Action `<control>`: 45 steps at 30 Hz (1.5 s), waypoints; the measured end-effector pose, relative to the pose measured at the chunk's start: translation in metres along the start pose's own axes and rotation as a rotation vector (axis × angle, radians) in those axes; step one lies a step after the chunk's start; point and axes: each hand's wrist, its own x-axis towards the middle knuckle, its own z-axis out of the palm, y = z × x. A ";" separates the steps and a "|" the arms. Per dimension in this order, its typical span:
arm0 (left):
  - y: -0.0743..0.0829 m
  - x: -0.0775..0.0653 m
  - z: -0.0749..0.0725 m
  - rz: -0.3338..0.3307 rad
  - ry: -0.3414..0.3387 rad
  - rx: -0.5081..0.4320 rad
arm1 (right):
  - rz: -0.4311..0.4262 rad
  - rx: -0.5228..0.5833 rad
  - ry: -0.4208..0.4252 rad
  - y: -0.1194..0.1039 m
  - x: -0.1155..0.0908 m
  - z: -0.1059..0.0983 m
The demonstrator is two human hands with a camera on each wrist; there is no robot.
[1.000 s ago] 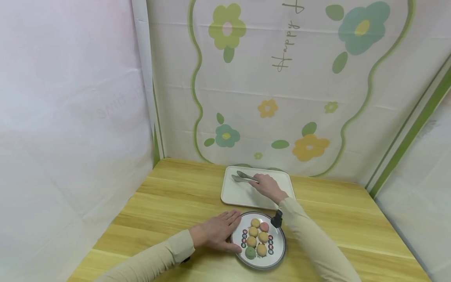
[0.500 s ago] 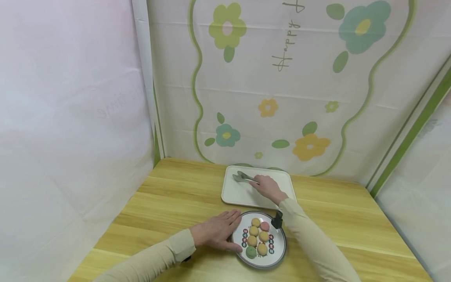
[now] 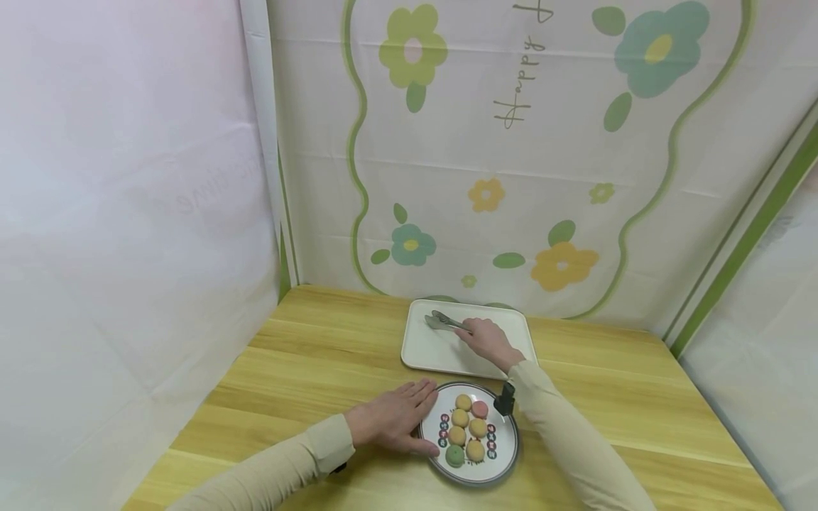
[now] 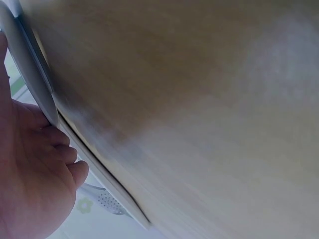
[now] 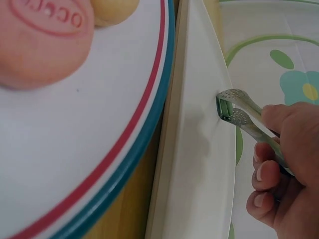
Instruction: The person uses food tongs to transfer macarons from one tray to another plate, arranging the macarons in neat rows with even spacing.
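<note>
My right hand (image 3: 488, 341) grips metal tongs (image 3: 450, 321) above the white tray (image 3: 422, 353). Their perforated tips (image 5: 234, 117) stand slightly apart, with a dark greenish patch showing between them that I cannot tell apart from the tips. Flat and with straight fingers, my left hand (image 3: 396, 419) rests at the left rim of a round plate (image 3: 505, 461). On this plate lie several round macaron-like sweets: yellow ones (image 3: 477, 428), a pink one (image 3: 480, 409) and a green one (image 3: 455, 455). Raised letters mark the pink sweet's top in the right wrist view.
The wooden table (image 3: 332, 341) carries the plate nearer me and the tray behind it. A white curtain with printed flowers (image 3: 486, 195) hangs right behind the tray, and a pale sheet (image 3: 147, 213) closes off the left side.
The tips of the tongs have come closer together and shifted slightly to the right above the tray. My left hand, the plate and the sweets stay in place.
</note>
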 end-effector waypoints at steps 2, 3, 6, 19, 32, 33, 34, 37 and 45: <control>0.000 0.000 0.000 0.001 0.001 0.004 | -0.005 0.007 0.005 0.000 0.000 0.000; 0.000 0.000 0.000 0.003 0.003 0.003 | -0.009 0.011 0.008 0.000 -0.001 0.000; 0.001 0.000 0.000 0.009 0.007 0.004 | -0.019 0.013 0.016 0.001 -0.002 -0.001; 0.002 0.001 0.001 0.000 0.000 0.013 | -0.030 0.015 0.027 0.002 -0.007 -0.002; 0.002 -0.001 0.001 0.026 0.025 0.020 | -0.057 0.031 0.063 0.003 -0.022 -0.010; 0.002 -0.001 0.001 0.028 0.026 0.022 | -0.060 0.033 0.065 0.004 -0.023 -0.011; 0.002 -0.001 0.001 0.030 0.027 0.025 | -0.063 0.031 0.069 0.004 -0.024 -0.012; 0.002 -0.002 0.001 0.032 0.025 0.033 | -0.070 0.025 0.081 0.006 -0.029 -0.013; 0.000 0.000 0.002 0.017 0.013 -0.009 | -0.112 0.072 0.109 0.011 -0.049 -0.023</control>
